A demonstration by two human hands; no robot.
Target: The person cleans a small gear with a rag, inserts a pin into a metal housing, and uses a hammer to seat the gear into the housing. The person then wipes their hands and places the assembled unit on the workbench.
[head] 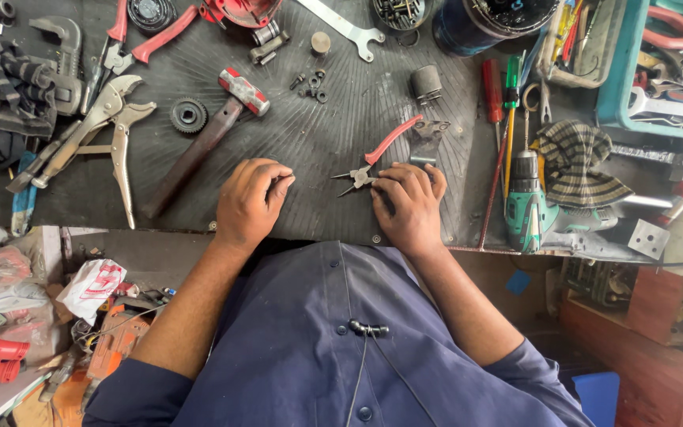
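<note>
My left hand (250, 199) rests on the ribbed black mat (310, 150), its fingers curled and pinched on something small that I cannot make out. My right hand (409, 204) lies on the mat near the front edge and grips the red-handled circlip pliers (377, 158). The pliers' thin tips point left, toward my left hand. A small dark metal bracket (427, 136) lies just beyond my right hand.
A hammer (213, 136) with a wooden handle lies left of my hands, locking pliers (112, 126) and a gear (189, 115) farther left. Right of me are screwdrivers (493, 99), a green cordless drill (528, 207), a striped rag (577, 162) and a teal tray (623, 87).
</note>
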